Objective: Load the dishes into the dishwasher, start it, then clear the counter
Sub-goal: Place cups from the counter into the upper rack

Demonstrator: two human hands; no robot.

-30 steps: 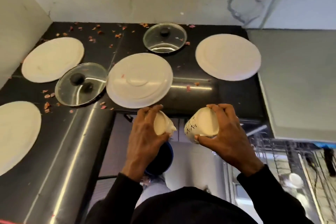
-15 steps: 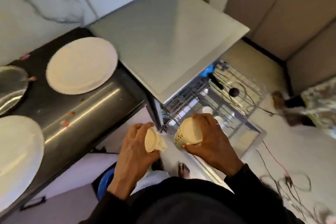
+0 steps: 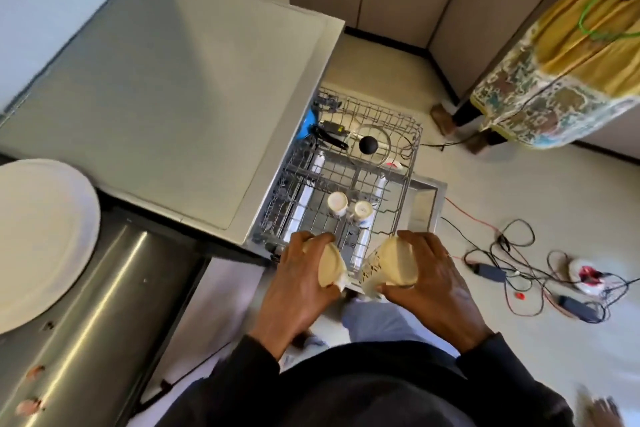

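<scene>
My left hand [image 3: 298,284] grips a small cream cup [image 3: 330,265], tilted on its side. My right hand [image 3: 433,281] holds a larger cream mug with dark print [image 3: 389,265], also tilted. Both hover over the near edge of the pulled-out wire rack [image 3: 405,170] of the dishwasher [image 3: 166,87]. Two upturned white cups [image 3: 349,206] stand in the rack just beyond my hands. A glass lid with a black knob [image 3: 369,146] and a blue item with a black handle [image 3: 308,126] lie at the rack's far end.
A white plate [image 3: 41,239] rests on the dark counter at left, above a steel front [image 3: 93,319] with pink crumbs. Cables and adapters [image 3: 540,274] sprawl on the floor at right. A cloth-draped table [image 3: 561,73] stands at upper right.
My view has swung right from the counter to the open dishwasher. Both hands carried their cups along and now hang over the rack's near edge.
</scene>
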